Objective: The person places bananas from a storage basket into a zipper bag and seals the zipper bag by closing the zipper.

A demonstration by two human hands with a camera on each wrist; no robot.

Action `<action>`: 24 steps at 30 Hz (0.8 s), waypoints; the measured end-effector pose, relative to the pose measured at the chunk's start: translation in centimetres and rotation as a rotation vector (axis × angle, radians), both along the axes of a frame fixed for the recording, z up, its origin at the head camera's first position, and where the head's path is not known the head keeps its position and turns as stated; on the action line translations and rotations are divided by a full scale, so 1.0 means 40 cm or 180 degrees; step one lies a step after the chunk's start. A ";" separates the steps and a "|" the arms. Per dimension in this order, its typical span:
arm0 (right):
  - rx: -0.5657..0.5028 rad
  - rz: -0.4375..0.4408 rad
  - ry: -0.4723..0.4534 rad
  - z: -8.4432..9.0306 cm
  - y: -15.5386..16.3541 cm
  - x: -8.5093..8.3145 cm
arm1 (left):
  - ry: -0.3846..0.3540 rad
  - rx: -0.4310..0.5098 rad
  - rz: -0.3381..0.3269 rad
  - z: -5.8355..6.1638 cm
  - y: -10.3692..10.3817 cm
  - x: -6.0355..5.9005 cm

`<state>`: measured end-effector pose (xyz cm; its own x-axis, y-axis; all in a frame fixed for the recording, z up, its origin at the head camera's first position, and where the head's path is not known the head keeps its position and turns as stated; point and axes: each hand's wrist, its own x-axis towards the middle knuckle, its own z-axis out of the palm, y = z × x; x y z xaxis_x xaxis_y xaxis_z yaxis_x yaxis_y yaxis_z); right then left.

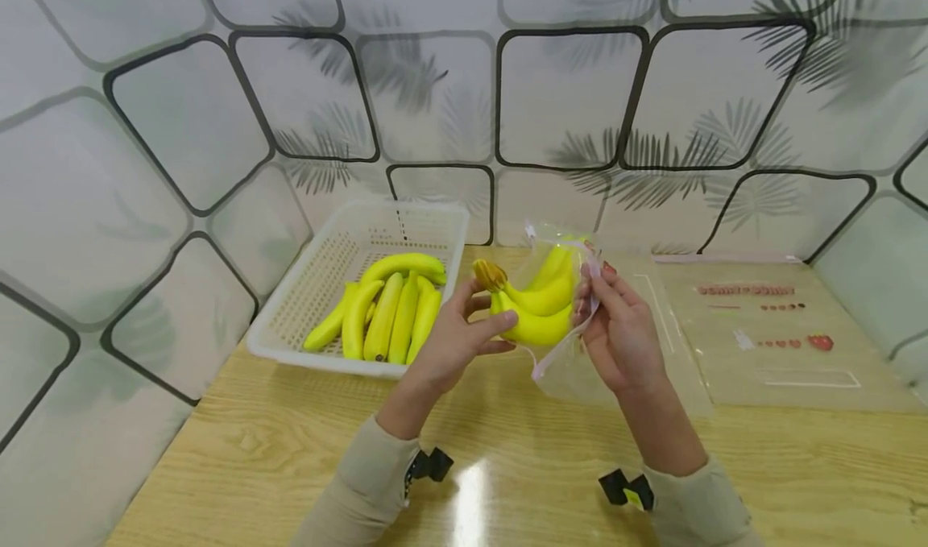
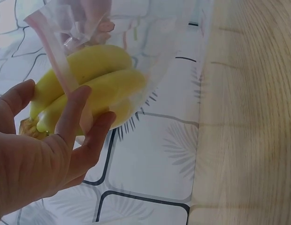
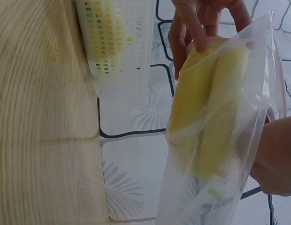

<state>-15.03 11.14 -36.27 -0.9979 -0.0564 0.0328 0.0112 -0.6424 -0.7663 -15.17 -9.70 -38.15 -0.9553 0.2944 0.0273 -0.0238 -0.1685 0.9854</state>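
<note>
**Bananas going into a clear bag, held above the table**

The left hand [image 1: 464, 333] grips a bunch of bananas [image 1: 538, 305] near its stem end, fingers curled under the fruit. The right hand [image 1: 619, 329] pinches the edge of a clear plastic bag [image 1: 569, 370], holding its mouth apart. The bunch sits partly inside the bag, with the stem end outside. Both are held in the air over the wooden table [image 1: 522, 482], just right of a white basket [image 1: 290, 321] that holds more bananas [image 1: 384, 313].

Judgement: the bagging step is in hand and about half done. The next move calls for sliding the bunch fully in while the mouth is kept wide, so the stem does not snag.

Flat bags [image 1: 783, 337] lie on the table to the right, with red print. The writing is too small to read; no brand can be made out.
</note>
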 end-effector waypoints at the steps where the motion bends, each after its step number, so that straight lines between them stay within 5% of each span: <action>1: 0.0004 -0.0004 0.0004 -0.001 0.000 -0.001 | 0.0021 -0.0008 -0.0003 0.000 0.000 0.000; 24: 0.0040 0.0041 0.0120 0.000 -0.011 0.000 | -0.0188 -0.0178 -0.0045 -0.002 0.003 -0.002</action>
<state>-15.01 10.70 -36.27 -0.9951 -0.0698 0.0696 -0.0097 -0.6327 -0.7743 -15.23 -9.56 -38.22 -0.9505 0.3072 -0.0457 -0.0840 -0.1126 0.9901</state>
